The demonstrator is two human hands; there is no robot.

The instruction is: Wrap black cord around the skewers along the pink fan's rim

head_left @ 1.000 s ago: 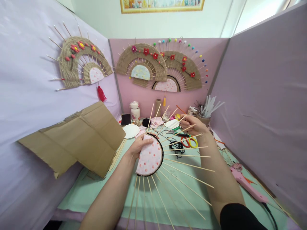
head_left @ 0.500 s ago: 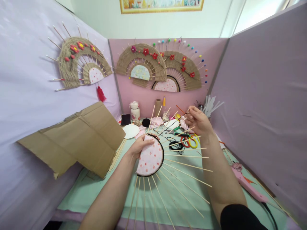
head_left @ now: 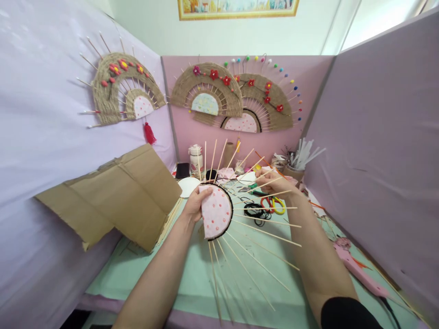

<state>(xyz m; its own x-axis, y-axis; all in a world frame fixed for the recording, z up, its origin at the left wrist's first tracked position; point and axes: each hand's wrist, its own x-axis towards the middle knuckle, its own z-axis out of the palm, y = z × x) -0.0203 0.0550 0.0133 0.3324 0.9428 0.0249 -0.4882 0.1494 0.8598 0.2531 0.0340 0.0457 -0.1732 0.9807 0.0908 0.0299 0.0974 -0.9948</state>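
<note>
While pinched by left fingers (head_left: 202, 194): fan frame (head_left: 216, 211)

I'm finding no readable text, labels, brands or numbers anywhere. The framed picture (head_left: 238, 8) on the far wall is showing only blurred colours, and the white jar (head_left: 195, 157) is carrying no legible marking.
</note>
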